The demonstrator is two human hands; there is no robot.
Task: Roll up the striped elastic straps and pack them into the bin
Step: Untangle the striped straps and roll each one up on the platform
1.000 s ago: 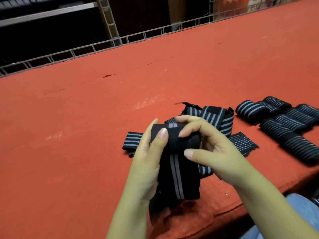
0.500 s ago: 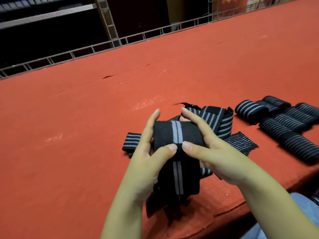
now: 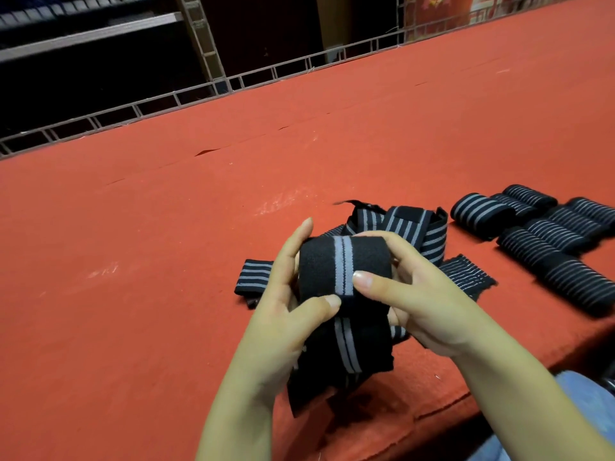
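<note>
A black elastic strap with grey stripes (image 3: pixel 342 264) is partly wound into a roll, held above the red table between both hands. My left hand (image 3: pixel 286 314) grips the roll's left end, thumb on its front. My right hand (image 3: pixel 419 301) grips the right end, thumb pressing near the centre stripe. The strap's loose tail (image 3: pixel 349 357) hangs down toward me. Behind the roll lies a heap of unrolled striped straps (image 3: pixel 409 231). Several finished rolls (image 3: pixel 545 234) sit in rows at the right. No bin is in view.
The red felt table (image 3: pixel 166 261) stretches far to the left and back, bounded by a metal rail (image 3: pixel 233 84) along its far edge. Its near edge runs at lower right, where blue trousers (image 3: pixel 579 394) show. Dark shelving stands beyond the rail.
The roll has grown thicker as more strap was wound on. The grey centre stripe turned to the front, and both thumbs shifted down onto the roll's face.
</note>
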